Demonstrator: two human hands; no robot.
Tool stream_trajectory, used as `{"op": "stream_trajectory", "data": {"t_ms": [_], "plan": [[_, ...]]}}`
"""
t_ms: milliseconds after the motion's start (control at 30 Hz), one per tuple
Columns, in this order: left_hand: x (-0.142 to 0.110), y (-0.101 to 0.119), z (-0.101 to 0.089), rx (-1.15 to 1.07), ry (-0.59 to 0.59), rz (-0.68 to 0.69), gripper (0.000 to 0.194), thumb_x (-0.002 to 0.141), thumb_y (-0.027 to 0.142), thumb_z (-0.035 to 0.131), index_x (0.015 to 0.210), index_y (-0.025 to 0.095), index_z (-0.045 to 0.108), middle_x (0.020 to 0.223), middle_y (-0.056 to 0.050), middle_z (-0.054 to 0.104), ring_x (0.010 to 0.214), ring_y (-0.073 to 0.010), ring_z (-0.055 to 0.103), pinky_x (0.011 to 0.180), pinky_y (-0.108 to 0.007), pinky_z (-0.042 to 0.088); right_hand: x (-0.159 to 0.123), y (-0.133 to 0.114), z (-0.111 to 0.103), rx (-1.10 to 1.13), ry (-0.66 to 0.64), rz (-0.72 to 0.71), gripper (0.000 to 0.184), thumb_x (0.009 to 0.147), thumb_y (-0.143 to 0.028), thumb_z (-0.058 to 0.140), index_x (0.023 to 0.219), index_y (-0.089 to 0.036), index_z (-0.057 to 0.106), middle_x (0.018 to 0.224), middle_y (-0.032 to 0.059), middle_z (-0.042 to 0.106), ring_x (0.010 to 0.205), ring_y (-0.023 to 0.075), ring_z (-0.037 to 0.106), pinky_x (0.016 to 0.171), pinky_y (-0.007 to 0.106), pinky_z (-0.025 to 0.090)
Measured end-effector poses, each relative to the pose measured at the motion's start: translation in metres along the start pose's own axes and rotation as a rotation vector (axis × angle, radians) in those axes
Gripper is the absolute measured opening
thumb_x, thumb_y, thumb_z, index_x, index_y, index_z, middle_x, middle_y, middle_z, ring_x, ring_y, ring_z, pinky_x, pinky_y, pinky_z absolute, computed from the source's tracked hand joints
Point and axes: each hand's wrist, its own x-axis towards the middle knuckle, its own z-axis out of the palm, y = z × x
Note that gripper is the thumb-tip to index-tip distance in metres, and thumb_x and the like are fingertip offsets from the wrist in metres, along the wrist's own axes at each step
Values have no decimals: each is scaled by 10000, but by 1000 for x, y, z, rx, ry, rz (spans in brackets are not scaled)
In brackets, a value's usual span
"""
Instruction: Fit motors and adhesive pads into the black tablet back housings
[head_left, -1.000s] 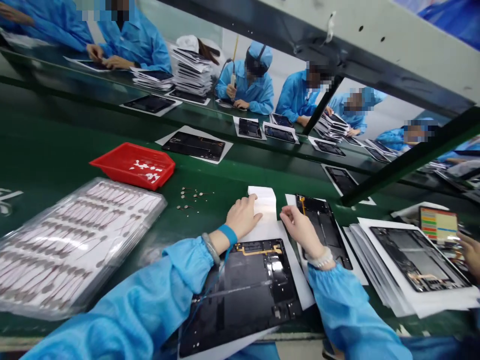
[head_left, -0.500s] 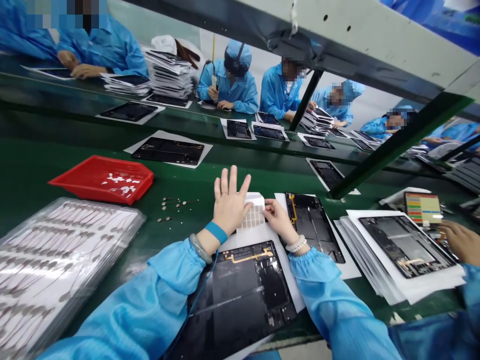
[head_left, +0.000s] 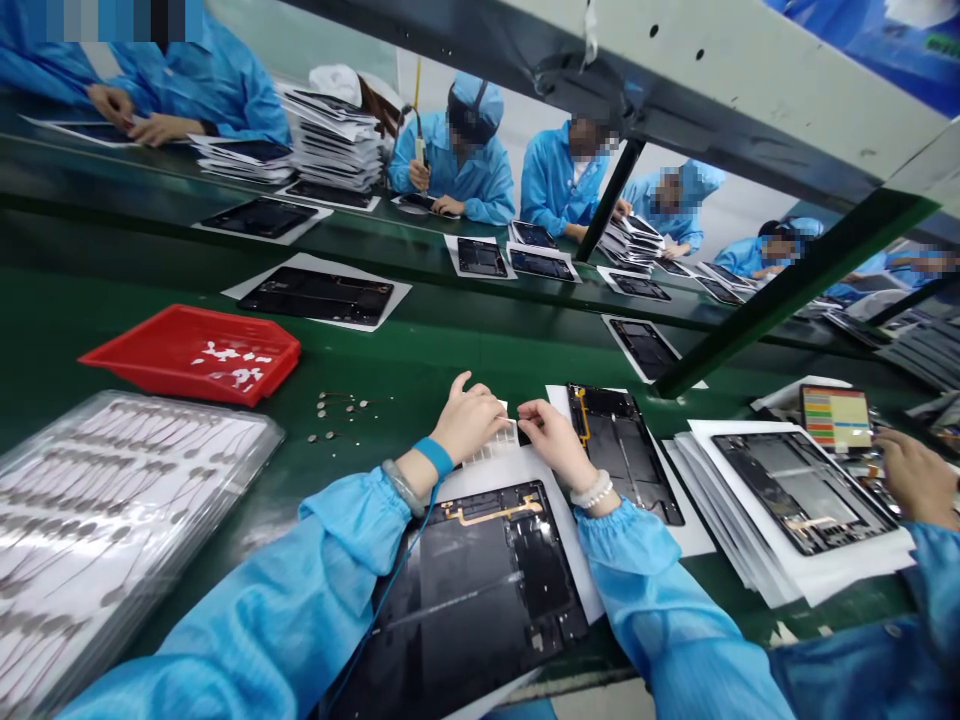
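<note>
White gridded adhesive-pad sheet (head_left: 499,443) | on white paper (head_left: 480,472), just beyond far edge of black tablet back panel (head_left: 465,590), green conveyor belt (head_left: 420,360) | left hand (head_left: 469,422): fingers curled over sheet | right hand (head_left: 546,445): fingertips pinching sheet's right edge

A strip of green belt (head_left: 450,350) runs beyond both hands, toward the far edge. Left of the left hand (head_left: 472,422) lie small parts (head_left: 337,410), a red tray (head_left: 191,355) and a wrapped pack (head_left: 127,510). Right of the right hand (head_left: 549,445), a panel (head_left: 622,450) and stack (head_left: 795,490) block the way; another panel (head_left: 457,590) lies nearest the near edge.
</note>
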Motion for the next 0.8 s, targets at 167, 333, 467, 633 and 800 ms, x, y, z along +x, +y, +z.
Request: {"op": "stream_trajectory", "data": {"t_ms": [167, 333, 467, 633, 800], "plan": [[1, -2, -2, 39, -15, 82, 230, 875, 286, 537, 715, 226, 691, 759, -46, 700, 962, -233, 574, 1122, -507, 171, -8, -20, -14, -247, -5, -98, 143, 861, -147, 515, 951, -191, 616, 972, 54, 635, 923, 181, 590, 825, 311, 458], [0, -2, -1, 42, -13, 135, 222, 868, 226, 531, 707, 222, 683, 746, -45, 685, 955, -230, 572, 1133, -500, 159, -7, -35, -14, -448, -28, -175, 136, 902, -172, 516, 962, -207, 633, 1004, 64, 625, 933, 194, 580, 762, 287, 453], [2, -4, -1, 21, -18, 142, 216, 864, 218, 554, 685, 211, 674, 721, -45, 682, 919, -224, 584, 1140, -499, 142, -4, -40, -11, -532, -47, -248, 138, 905, -186, 528, 833, -193, 645, 915, 82, 617, 873, 205, 566, 732, 296, 439], [-8, 2, -18, -49, -6, 96, 234, 749, 296, 729, 935, 165, 676, 1005, -91, 696, 1113, -285, 529, 1122, -536, 131, -24, -45, -18, -399, 72, -238, 177, 917, -216, 482, 831, -185, 634, 938, 93, 613, 910, 205, 556, 795, 320, 436], [-62, 39, -53, -167, 5, 0, 428, 795, 448, 678, 1107, 169, 591, 1118, -78, 652, 1079, -254, 543, 996, -448, 313, -67, -70, -20, 514, 48, 200, 193, 796, -377, 664, 771, -188, 634, 737, 4, 604, 668, 135, 525, 644, 271, 423]]}}
